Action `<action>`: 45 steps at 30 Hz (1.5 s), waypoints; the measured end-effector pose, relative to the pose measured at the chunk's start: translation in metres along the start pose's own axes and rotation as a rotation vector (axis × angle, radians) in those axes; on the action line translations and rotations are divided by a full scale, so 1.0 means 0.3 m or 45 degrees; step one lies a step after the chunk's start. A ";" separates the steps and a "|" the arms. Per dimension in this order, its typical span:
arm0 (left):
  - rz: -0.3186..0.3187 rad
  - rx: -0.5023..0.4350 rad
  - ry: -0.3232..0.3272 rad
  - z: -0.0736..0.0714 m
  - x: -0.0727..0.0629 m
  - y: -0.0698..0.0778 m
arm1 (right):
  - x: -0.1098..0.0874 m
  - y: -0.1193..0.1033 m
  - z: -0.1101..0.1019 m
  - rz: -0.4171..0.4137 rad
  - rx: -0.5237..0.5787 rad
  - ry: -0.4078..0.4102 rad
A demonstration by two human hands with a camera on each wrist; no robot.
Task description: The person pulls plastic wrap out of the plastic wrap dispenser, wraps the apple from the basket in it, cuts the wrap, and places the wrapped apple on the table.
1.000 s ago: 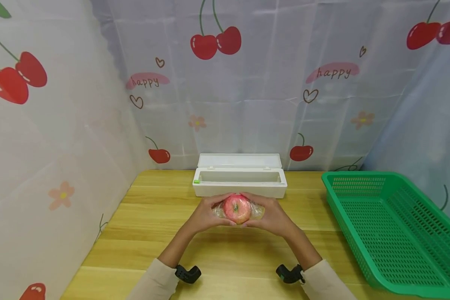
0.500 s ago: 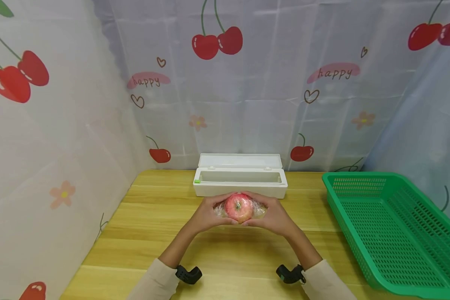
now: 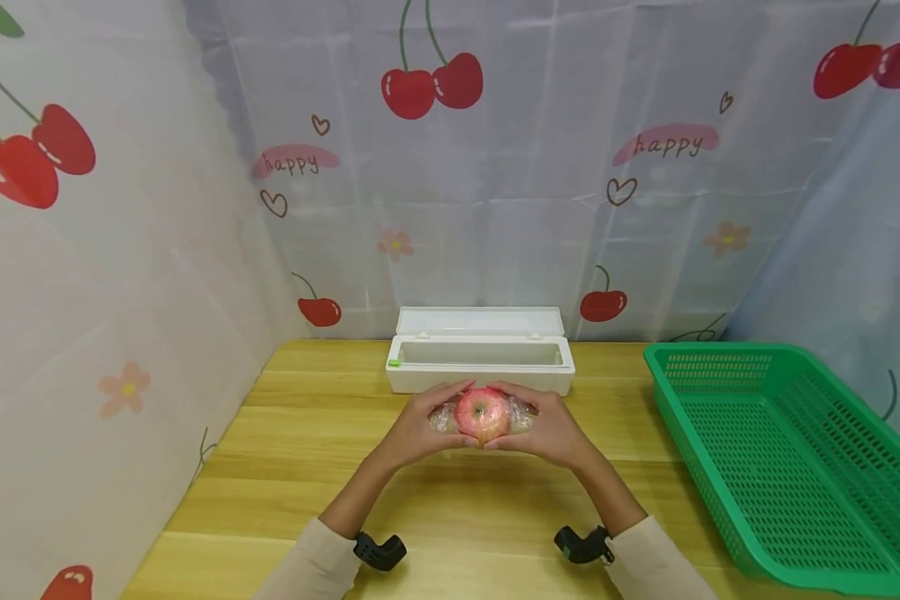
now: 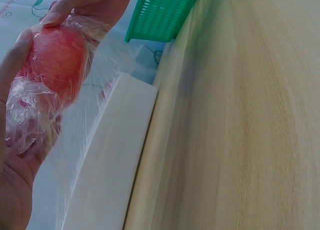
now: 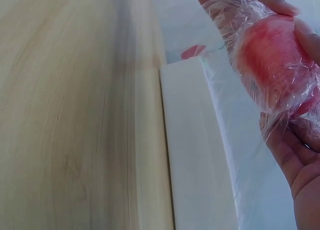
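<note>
In the head view a red apple (image 3: 482, 414) is held up over the wooden table, stem side facing the camera. Clear cling film (image 4: 32, 107) covers it and bunches in crinkled folds at both sides. My left hand (image 3: 417, 429) grips it from the left, thumb on the near side and fingers on the far side. From the right, my right hand (image 3: 549, 427) holds it the same way, the fingertips of both hands almost meeting. Loose film (image 5: 227, 22) spreads over the fingers in the right wrist view. The apple's underside is hidden in the head view.
Just behind the hands stands a long white box (image 3: 405, 382), its lid (image 3: 480, 321) raised and a small green tab at its left end. A green perforated basket (image 3: 780, 467) occupies the table's right side. Cherry-print curtains (image 3: 495, 217) enclose the table.
The apple has shifted slightly to the right between my hands. Both hands keep their grip and have moved only a little. The box and basket stay put.
</note>
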State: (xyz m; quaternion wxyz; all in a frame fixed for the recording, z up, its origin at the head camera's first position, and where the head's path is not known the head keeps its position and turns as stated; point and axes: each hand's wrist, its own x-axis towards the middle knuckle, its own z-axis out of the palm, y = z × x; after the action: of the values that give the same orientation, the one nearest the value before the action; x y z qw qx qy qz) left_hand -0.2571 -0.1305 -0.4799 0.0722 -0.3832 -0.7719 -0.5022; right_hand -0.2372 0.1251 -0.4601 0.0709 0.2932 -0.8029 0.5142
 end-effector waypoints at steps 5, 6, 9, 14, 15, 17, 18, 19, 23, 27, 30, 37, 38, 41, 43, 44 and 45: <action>0.122 0.032 0.046 -0.003 0.003 0.009 | -0.004 0.002 -0.004 0.026 -0.014 0.021; 0.145 0.038 0.053 -0.004 0.004 0.011 | -0.005 0.002 -0.005 0.024 -0.017 0.024; 0.205 0.063 0.061 -0.006 0.006 0.018 | -0.006 0.000 -0.008 0.027 -0.008 0.029; 0.268 0.098 0.047 -0.002 0.011 0.027 | -0.007 0.003 -0.012 0.046 0.004 0.047; 0.284 0.103 0.043 0.001 0.012 0.028 | -0.007 0.005 -0.012 0.050 0.008 0.051; 0.322 0.118 0.038 0.005 0.015 0.031 | -0.008 0.009 -0.012 0.068 0.021 0.057; 0.341 0.127 0.038 0.007 0.016 0.033 | -0.008 0.011 -0.012 0.072 0.028 0.059; 0.359 0.138 0.037 0.009 0.017 0.033 | -0.008 0.013 -0.011 0.073 0.039 0.058; 0.409 0.181 0.046 0.016 0.017 0.030 | -0.010 0.019 -0.009 0.094 0.093 0.065; 0.434 0.208 0.058 0.020 0.014 0.022 | -0.013 0.018 -0.008 0.132 0.121 0.079; 0.446 0.222 0.066 0.022 0.012 0.015 | -0.014 0.014 -0.007 0.157 0.124 0.089; 0.452 0.235 0.085 0.026 0.017 0.015 | -0.006 0.000 -0.004 0.181 0.125 0.120; 0.448 0.238 0.089 0.027 0.017 0.016 | -0.004 -0.001 -0.004 0.181 0.130 0.119; 0.438 0.245 0.105 0.032 0.016 0.015 | -0.001 -0.001 -0.003 0.179 0.151 0.113; 0.439 0.249 0.117 0.035 0.016 0.013 | -0.001 0.000 -0.002 0.187 0.161 0.103; 0.437 0.247 0.123 0.036 0.015 0.011 | 0.000 0.001 -0.002 0.192 0.161 0.098; 0.436 0.244 0.128 0.037 0.015 0.011 | 0.000 0.002 -0.001 0.195 0.161 0.096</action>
State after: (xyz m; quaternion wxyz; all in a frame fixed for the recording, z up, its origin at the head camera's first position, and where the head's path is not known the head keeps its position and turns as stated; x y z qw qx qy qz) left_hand -0.2551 -0.1183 -0.4808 0.2310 -0.4746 -0.7352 -0.4253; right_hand -0.2376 0.1255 -0.4603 0.0429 0.2155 -0.7857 0.5783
